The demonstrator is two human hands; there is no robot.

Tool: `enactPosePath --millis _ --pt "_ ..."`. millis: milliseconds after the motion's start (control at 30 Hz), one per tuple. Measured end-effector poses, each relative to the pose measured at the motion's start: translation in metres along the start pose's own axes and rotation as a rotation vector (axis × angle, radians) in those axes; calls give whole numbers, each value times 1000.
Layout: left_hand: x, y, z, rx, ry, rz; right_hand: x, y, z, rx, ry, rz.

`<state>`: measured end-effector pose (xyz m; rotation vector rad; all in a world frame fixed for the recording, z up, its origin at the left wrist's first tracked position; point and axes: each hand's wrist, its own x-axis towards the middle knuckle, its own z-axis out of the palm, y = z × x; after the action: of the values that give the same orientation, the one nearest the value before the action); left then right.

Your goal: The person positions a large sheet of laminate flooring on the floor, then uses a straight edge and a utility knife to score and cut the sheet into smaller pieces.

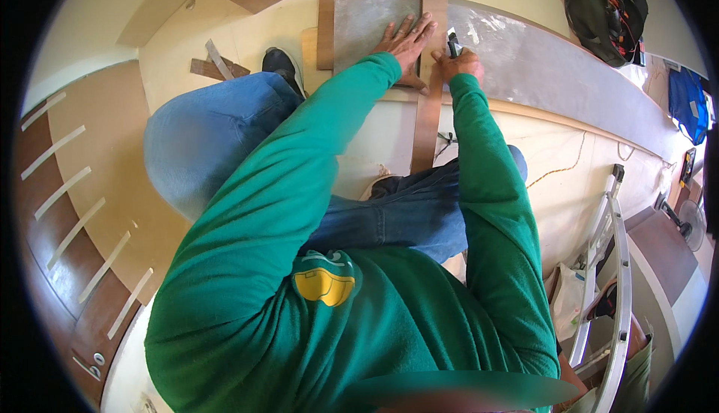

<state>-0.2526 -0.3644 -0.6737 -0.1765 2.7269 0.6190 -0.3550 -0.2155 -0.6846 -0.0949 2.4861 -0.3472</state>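
Note:
My left hand (408, 44) lies open, fingers spread, pressing on a narrow brown wood-look strip (431, 125) and the grey panel (363, 31) beside it. The strip runs crosswise over a long grey sheet (554, 65). Just right of the strip, my right hand (462, 64) is closed around a black utility knife (453, 43), whose upper end shows above the fingers. The knife sits close against the strip's right edge; its blade tip is hidden.
Brown offcuts (217, 65) lie at the left near my shoe (281, 67). A dark tool bag (603, 12) stands at the far right. An aluminium ladder (618, 263) is at the right, with another person partly visible beside it. A brown door (71, 263) is at the left.

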Motion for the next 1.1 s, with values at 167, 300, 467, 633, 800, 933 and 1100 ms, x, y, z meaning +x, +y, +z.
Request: enactPosePath --millis 167,300,467,633,800,933,1100 --pt "-1 2 -1 0 -8 -49 -19 22 0 56 102 -140" --pt "-3 2 0 -28 -1 -52 -43 83 9 100 58 -81" --pt "-3 6 -3 -20 -30 -76 -106 77 1 -20 -42 -141" --pt "-3 3 -4 -60 -3 -50 -116 76 25 -6 -78 -174" --pt "-3 -2 3 -68 23 -37 -119 63 28 -50 -94 -238" --pt "-1 2 0 -48 2 -51 -113 59 27 -80 -159 -281" --pt "-5 0 3 -88 24 -69 -111 54 30 -55 -144 -286"
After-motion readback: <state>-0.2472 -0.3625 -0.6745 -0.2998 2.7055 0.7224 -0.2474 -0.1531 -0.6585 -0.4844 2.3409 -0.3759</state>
